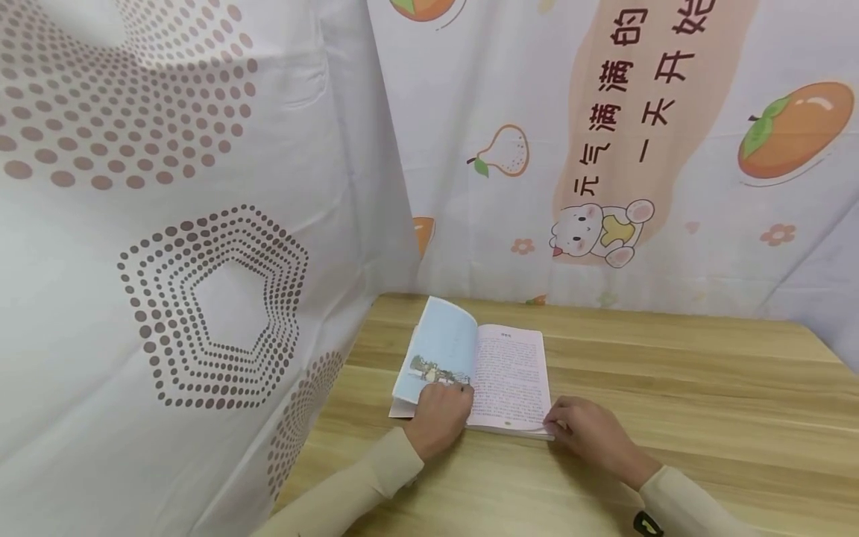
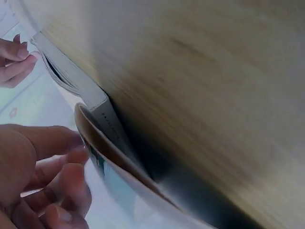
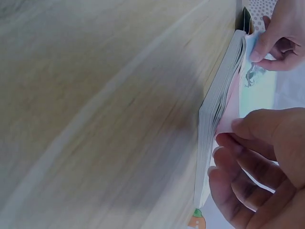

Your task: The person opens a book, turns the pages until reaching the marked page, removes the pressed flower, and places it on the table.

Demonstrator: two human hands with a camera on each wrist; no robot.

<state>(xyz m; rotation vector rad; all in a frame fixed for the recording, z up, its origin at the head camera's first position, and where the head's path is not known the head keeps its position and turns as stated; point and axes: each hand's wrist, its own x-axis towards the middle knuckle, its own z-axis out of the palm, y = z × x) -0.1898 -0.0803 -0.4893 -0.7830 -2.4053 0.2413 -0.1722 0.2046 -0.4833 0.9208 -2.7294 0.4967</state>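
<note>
An open book (image 1: 506, 373) lies on the wooden table. Its right page is pink with dense printed text. The left page (image 1: 443, 339) is light blue with a small picture near the bottom, and it bows upward off the book. At the lower part of that page my left hand (image 1: 439, 418) presses with loosely bent fingers, thumb tip against the paper. My right hand (image 1: 593, 432) pinches the lower right corner of the pink page (image 3: 228, 121) between thumb and index finger, lifting it slightly, while the other fingers curl beside the page stack (image 3: 217, 102).
The wooden table (image 1: 671, 388) stretches right of the book and toward the front. A patterned white curtain (image 1: 221, 313) hangs along the left, and another cloth (image 1: 463, 89) with fruit prints and lettering hangs behind. A dark band (image 1: 647, 523) sits at the right cuff.
</note>
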